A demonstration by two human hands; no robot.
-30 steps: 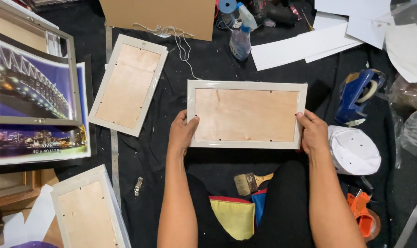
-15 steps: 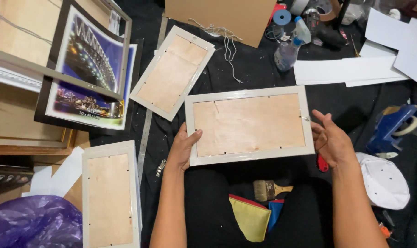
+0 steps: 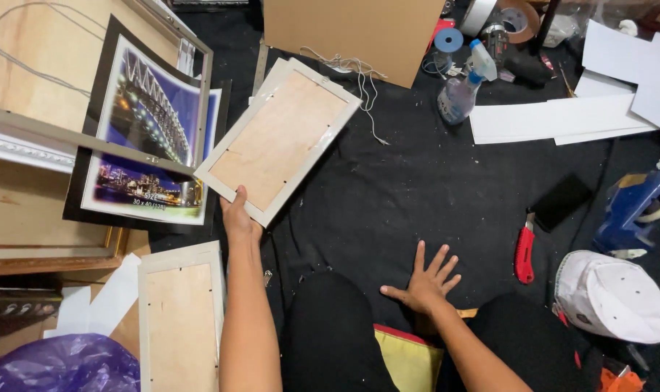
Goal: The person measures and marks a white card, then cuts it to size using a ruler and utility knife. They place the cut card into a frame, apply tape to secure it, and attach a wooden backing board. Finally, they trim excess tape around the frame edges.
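Note:
My left hand (image 3: 239,216) grips the near edge of a pale picture frame (image 3: 279,141), which is turned back side up so its plywood backing shows. The frame is tilted, and its left corner overlaps a large night photo of a bridge (image 3: 144,138). The edge of another frame seems to peek out beneath its far side. My right hand (image 3: 424,279) holds nothing. Its fingers are spread flat on the black cloth (image 3: 417,189) in front of my knees.
A second back-up frame (image 3: 181,312) lies at lower left beside a purple bag (image 3: 61,366). Cardboard (image 3: 351,29), a spray bottle (image 3: 460,91) and white sheets (image 3: 562,120) sit at the back. A red utility knife (image 3: 524,254), white cap (image 3: 609,294) and blue tape dispenser (image 3: 635,207) are at right.
The frame I held in both hands has swung left and away, now in my left hand alone. My right hand let go and dropped flat onto the cloth.

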